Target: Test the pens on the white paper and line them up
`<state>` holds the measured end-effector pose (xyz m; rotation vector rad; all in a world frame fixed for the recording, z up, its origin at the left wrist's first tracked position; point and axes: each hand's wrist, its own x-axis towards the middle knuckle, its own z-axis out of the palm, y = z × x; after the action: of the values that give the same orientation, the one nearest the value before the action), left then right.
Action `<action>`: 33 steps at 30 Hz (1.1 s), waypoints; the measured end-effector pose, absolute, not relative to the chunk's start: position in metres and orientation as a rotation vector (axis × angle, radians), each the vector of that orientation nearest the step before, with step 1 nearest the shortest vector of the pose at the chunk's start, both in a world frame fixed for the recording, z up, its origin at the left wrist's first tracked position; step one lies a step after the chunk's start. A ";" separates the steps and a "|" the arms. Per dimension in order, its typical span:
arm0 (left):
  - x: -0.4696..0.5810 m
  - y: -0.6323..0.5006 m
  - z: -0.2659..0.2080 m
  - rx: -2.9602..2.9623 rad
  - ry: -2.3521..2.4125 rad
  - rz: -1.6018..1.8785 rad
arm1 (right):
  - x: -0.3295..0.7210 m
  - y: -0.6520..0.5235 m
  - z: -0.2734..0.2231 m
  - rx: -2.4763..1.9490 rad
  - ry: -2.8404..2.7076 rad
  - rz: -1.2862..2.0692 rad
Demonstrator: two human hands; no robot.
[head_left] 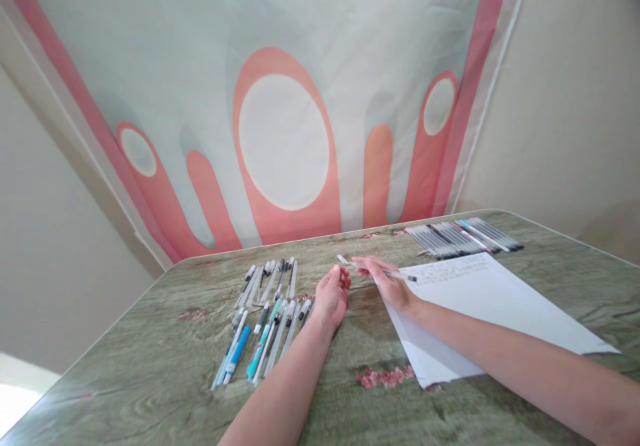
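Note:
A clear-barrelled pen point(401, 275) with a black end lies in the closed fingers of my right hand point(387, 283), above the left edge of a sheet of paper point(465, 319) with rows of small writing near its top. A short pale piece point(342, 259) shows just left of those fingers; whether it joins the pen, I cannot tell. My left hand point(333, 296) is curled close by, thumb against the fingers, just below that pale piece. Anything inside its grip is hidden.
Left of my left arm lie two groups of pens, a far one point(267, 281) and a nearer one point(263, 343) with blue and teal pens. A row of several slim pens or refills point(463, 238) lies beyond the paper. The wood-patterned table point(150, 346) ends at a patterned hanging point(285, 226).

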<state>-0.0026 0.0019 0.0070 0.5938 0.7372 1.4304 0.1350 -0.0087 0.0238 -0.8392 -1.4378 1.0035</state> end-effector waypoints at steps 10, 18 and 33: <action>0.002 -0.003 0.007 0.619 0.638 1.359 | 0.129 -0.025 0.028 -0.805 -1.621 0.631; 0.003 -0.006 0.011 0.630 0.624 1.322 | 0.132 -0.017 0.023 -0.889 -1.588 0.667; 0.003 -0.006 0.010 0.644 0.577 1.311 | 0.133 -0.014 0.021 -0.908 -1.604 0.654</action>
<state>0.0026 -0.0060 0.0099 0.6444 0.5767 1.3115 0.1334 -0.0141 0.0208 -0.9077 -1.6044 0.6538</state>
